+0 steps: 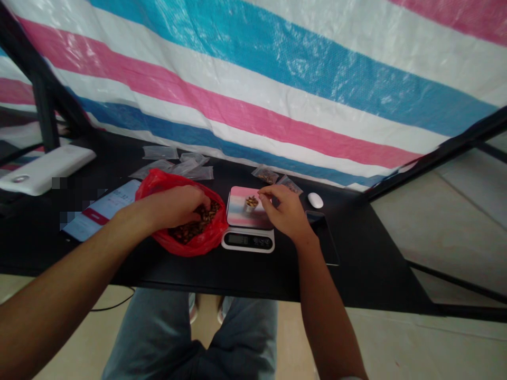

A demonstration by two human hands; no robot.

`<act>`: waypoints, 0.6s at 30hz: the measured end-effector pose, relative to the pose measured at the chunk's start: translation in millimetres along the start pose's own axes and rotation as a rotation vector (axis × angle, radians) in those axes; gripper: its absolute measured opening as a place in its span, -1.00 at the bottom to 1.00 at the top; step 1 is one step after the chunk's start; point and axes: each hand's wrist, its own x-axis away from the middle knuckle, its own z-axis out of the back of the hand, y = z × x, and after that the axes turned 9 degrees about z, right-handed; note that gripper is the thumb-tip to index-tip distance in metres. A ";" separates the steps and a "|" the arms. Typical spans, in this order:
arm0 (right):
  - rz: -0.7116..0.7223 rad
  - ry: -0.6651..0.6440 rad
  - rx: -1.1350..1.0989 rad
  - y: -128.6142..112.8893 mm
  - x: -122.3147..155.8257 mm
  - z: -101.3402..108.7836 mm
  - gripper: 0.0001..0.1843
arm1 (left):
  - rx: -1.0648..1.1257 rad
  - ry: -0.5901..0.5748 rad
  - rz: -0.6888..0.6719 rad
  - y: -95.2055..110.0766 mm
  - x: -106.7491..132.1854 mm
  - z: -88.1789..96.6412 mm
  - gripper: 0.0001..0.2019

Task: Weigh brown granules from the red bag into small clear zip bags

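Beside red bag (217,232) — phone (109,203) digits "32"; scale display (238,240) illegible

The bare, tapering left forearm (79,274) is stretched from the near left corner toward the far right, and its wrist (144,214) is held almost straight. The bare left hand (178,205) is turned back upward, its fingers (206,201) bent downward and partly hidden; how tightly they are closed cannot be told. The bare right forearm (327,306) is extended from the near right, angled far and slightly left. The bare right hand (287,211) is pointed leftward, thumb and forefinger brought close together at the tips.
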 end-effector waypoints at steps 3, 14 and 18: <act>-0.007 -0.004 -0.002 0.2 0.0 -0.2 -0.84 | -0.021 0.021 -0.037 -8.7 -6.1 -3.1 -0.76; -0.016 0.006 -0.001 0.8 0.6 0.5 -0.83 | 0.073 0.059 -0.090 12.3 -1.4 34.6 -0.77; -0.027 0.007 0.002 1.0 0.8 0.7 -0.83 | 0.117 0.137 -0.137 31.3 -12.9 48.1 -0.78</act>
